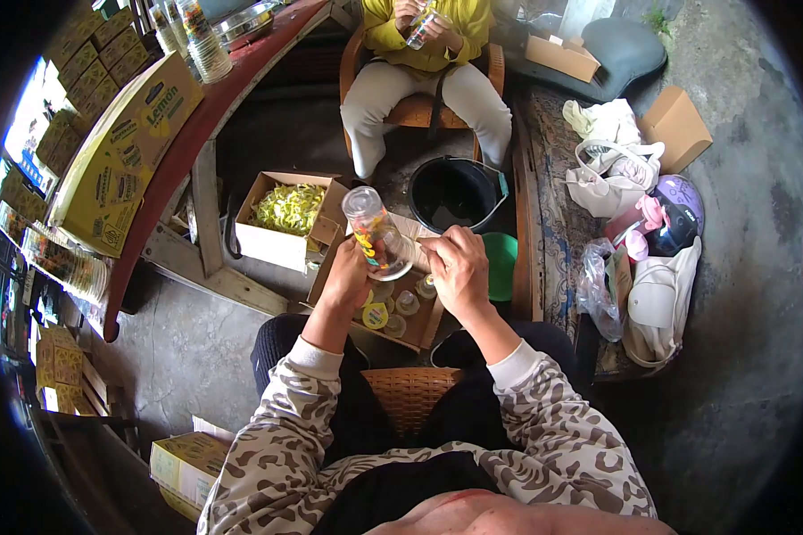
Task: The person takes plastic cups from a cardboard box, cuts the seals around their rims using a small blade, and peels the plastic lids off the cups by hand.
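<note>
My left hand (pixel 348 275) is wrapped round a clear plastic cup (pixel 379 236) with a colourful red and yellow print. The cup is tilted, its base up and away from me and its rim toward my right hand. My right hand (pixel 459 267) is closed in a pinch beside the rim; whatever is between its fingers is too small to make out. Under both hands stands an open cardboard box (pixel 426 332) holding several small clear cups or lids, one with a yellow round label (pixel 376 316).
Ahead are a carton of yellow-green strips (pixel 287 208), a black bucket (pixel 453 194) and a green basin (pixel 500 266). A seated person (pixel 426 71) holds a similar cup. Left, a red-edged table (pixel 214 94) bears a Lemon carton (pixel 129 152). Bags and a helmet (pixel 678 212) lie right.
</note>
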Demonstrator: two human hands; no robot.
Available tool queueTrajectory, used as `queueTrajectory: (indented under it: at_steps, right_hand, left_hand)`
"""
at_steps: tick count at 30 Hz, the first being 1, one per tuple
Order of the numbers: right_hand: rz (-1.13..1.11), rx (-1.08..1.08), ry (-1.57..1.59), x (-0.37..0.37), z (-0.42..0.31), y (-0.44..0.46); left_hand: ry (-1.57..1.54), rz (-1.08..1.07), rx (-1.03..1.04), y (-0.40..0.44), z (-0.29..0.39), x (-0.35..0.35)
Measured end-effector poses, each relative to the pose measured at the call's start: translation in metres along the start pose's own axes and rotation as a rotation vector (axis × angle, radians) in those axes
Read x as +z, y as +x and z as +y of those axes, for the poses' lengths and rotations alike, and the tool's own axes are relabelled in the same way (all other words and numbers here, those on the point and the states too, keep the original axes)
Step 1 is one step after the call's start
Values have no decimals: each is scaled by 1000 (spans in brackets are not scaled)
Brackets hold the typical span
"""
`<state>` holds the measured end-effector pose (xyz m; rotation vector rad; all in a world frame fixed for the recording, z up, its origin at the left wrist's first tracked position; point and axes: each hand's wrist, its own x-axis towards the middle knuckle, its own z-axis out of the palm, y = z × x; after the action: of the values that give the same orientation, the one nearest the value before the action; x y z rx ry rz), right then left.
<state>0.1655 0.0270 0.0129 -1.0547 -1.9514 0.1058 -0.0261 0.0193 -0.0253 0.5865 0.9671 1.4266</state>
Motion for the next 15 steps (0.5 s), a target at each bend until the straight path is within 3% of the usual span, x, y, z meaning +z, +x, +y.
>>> queueTrajectory:
  at_steps: [2,6,10,11,13,14,15]
  right_hand:
    - [15,9,-9,5,0,-1]
    - [42,100,18,9,1,-2]
    - [76,145,85,4,8,1]
    - [75,141,87,4,10,1]
    - [40,363,416,5,12,0]
    - [38,365,604,8,19,-2]
    - [-82,610,847,6,20,1]
  left_hand:
    - [-48,-180,-48,-9,5,7]
    - [-116,-287,-12,6,-10,-7]
    - [-22,-314,-7,5,-2,-11]
    - [14,-222,12,3,-1,-7]
    - [51,-127,30,-6,8,8]
    - [118,-122,61,-13,17,17]
    - [185,-117,93,-19,24,23]
